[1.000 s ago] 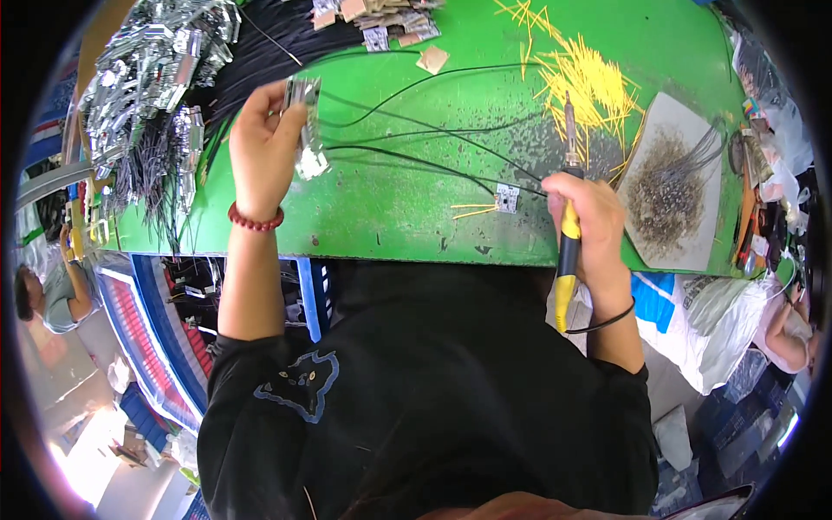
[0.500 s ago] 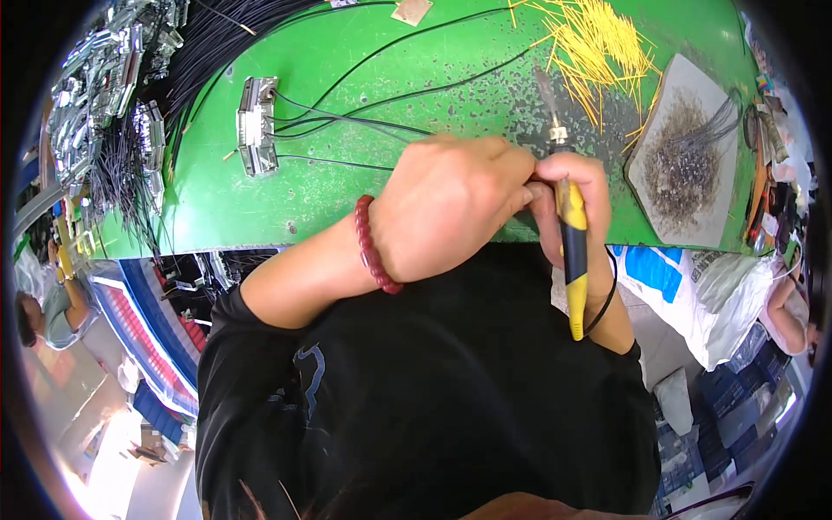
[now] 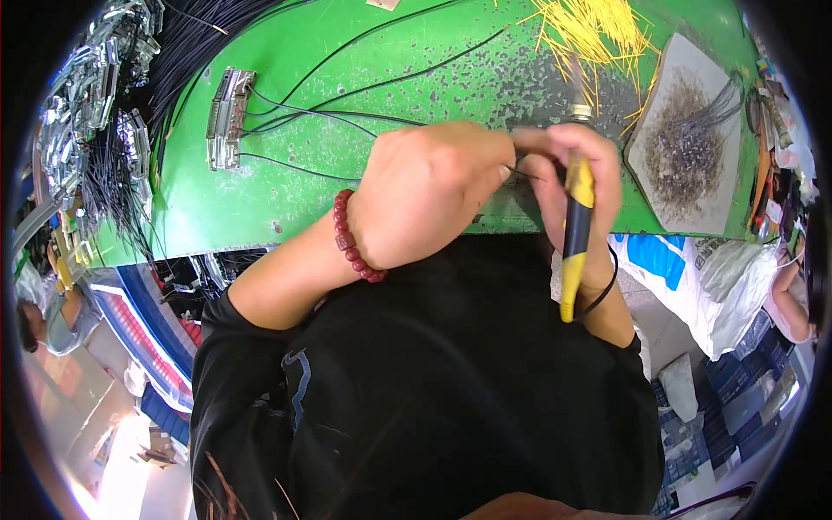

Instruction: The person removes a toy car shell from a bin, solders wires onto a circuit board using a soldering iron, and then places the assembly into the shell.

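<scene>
My left hand (image 3: 433, 178), with a red bead bracelet (image 3: 347, 238) at its wrist, is closed on a black wire (image 3: 524, 173). The wire's short end pokes out toward my right hand. In my right hand (image 3: 602, 156) a yellow-and-black soldering iron (image 3: 578, 221) stands nearly upright, its blurred metal tip pointing away from me. The right fingertips come close to the wire end; whether they touch it I cannot tell. Left of my hands, a clear-and-silver module (image 3: 228, 120) lies on the green table with several black wires (image 3: 299, 160) running from it.
Yellow heat-shrink-like tubes (image 3: 598, 35) lie piled at the far right. A grey board (image 3: 654, 165) with dark residue and thin wires rests at the right. More modules (image 3: 87, 95) and a black wire bundle (image 3: 195, 52) fill the far left. White bags (image 3: 693, 295) stand beside the table.
My left hand has shifted slightly left, opening a gap to my right fingers where the wire end now shows. The module sits further left in view. The soldering iron stays in my right hand.
</scene>
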Available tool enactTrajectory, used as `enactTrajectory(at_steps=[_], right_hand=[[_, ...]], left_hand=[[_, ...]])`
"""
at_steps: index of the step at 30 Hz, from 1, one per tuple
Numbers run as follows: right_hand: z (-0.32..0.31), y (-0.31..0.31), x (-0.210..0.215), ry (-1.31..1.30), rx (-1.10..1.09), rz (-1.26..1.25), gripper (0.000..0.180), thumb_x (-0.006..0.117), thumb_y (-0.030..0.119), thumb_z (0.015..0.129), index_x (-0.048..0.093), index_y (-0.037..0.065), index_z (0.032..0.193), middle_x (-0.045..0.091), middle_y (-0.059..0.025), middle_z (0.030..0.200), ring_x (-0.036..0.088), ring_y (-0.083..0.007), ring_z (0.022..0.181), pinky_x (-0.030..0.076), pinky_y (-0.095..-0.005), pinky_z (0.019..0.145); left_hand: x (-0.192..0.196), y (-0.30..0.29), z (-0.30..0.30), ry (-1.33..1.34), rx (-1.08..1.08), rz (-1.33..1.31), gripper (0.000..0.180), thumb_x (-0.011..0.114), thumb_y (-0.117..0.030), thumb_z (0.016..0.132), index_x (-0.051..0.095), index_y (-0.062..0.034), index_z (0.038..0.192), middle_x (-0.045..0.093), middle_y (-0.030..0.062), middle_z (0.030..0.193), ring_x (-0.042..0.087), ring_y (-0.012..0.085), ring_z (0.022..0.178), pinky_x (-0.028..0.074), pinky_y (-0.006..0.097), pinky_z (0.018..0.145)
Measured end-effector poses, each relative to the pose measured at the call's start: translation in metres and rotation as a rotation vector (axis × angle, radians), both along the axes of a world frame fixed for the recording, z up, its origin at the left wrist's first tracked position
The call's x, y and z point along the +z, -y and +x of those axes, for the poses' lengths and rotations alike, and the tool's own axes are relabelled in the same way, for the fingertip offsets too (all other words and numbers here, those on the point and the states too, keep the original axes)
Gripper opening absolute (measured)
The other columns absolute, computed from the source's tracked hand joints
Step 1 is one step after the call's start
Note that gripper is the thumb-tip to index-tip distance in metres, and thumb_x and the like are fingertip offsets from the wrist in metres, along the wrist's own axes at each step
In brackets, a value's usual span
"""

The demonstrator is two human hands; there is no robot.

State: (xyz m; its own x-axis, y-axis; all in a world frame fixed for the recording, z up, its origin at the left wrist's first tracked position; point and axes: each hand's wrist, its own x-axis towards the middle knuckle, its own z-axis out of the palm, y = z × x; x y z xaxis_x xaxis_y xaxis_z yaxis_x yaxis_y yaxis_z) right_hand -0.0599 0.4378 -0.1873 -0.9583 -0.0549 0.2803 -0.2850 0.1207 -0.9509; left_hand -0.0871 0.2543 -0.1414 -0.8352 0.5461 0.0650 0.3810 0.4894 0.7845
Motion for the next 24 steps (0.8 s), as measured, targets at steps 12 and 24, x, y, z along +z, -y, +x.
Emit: enactTrajectory(at_steps=[12, 24], right_hand=[[0.011, -0.003, 0.002, 0.025, -0.001, -0.032, 0.044, 0.066, -0.01, 0.078, 0.045, 0.004, 0.114, 0.065, -0.0111, 0.085, 0.064, -0.0136, 0.075, 0.05, -0.0236, 0.063], [0.018, -0.009, -0.003, -0.038, 0.004, -0.012, 0.043, 0.063, -0.015, 0.078, 0.045, 0.001, 0.113, 0.059, -0.0116, 0.095, 0.068, -0.0224, 0.085, 0.053, -0.0285, 0.074]], left_hand=[[-0.007, -0.005, 0.005, -0.115, 0.129, 0.012, 0.006, 0.066, -0.003, 0.077, 0.062, -0.0045, 0.081, 0.06, 0.0087, 0.074, 0.06, 0.0267, 0.067, 0.049, 0.034, 0.057], [-0.021, -0.008, 0.011, -0.081, 0.168, 0.121, 0.005, 0.064, 0.001, 0.078, 0.06, -0.0008, 0.08, 0.059, 0.0105, 0.073, 0.058, 0.0265, 0.066, 0.048, 0.034, 0.058]])
